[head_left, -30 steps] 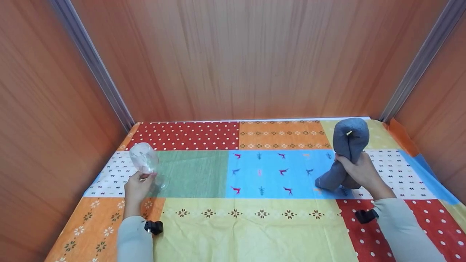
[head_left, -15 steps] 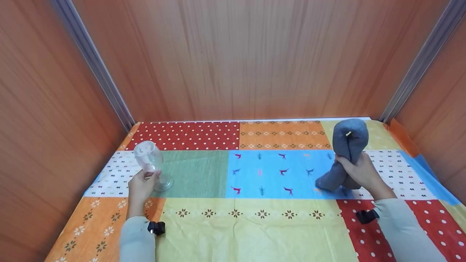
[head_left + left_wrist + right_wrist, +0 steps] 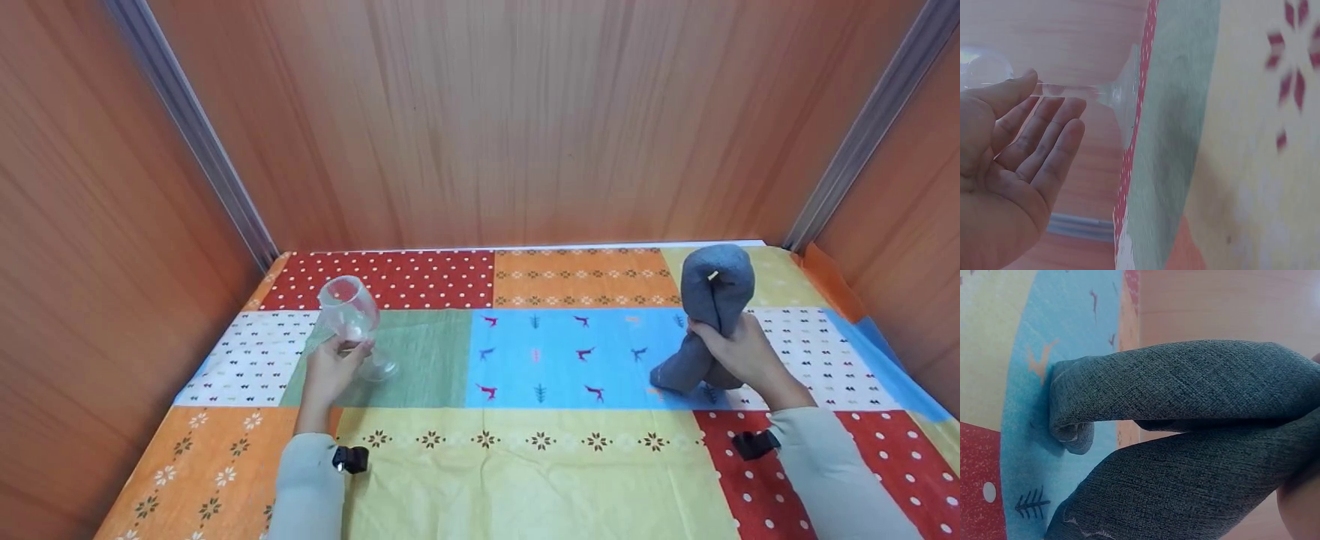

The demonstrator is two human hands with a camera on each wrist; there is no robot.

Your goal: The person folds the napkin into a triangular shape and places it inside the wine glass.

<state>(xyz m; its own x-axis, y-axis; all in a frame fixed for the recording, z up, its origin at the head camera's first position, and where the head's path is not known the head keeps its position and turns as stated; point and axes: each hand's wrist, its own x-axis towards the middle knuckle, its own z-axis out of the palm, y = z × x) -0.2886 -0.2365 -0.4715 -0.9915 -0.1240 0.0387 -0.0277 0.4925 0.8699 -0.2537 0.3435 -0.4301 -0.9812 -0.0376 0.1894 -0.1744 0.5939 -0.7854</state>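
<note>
My left hand (image 3: 332, 369) pinches a clear wine glass (image 3: 351, 307) by its stem, between the thumb and fingers. The bowl tilts a little to the left in the head view. In the left wrist view the glass's round foot (image 3: 1127, 95) is close to the tablecloth; I cannot tell whether it touches. On the right, my right hand (image 3: 744, 354) grips a thick grey folded cloth (image 3: 716, 289) round its narrow middle. Its top forms a loop, and its two lower ends (image 3: 1075, 402) spread apart low over the blue patch. Part of its middle is hidden by the hand.
A patchwork tablecloth (image 3: 525, 480) covers the table. Wood-grain panels (image 3: 480, 127) stand at the back and both sides, joined by grey metal corner posts (image 3: 202, 142). Black wrist cameras (image 3: 350, 459) sit on both wrists.
My left hand has carried the wine glass to the right and slightly farther back, over the green patch. The right hand and the grey cloth have barely moved.
</note>
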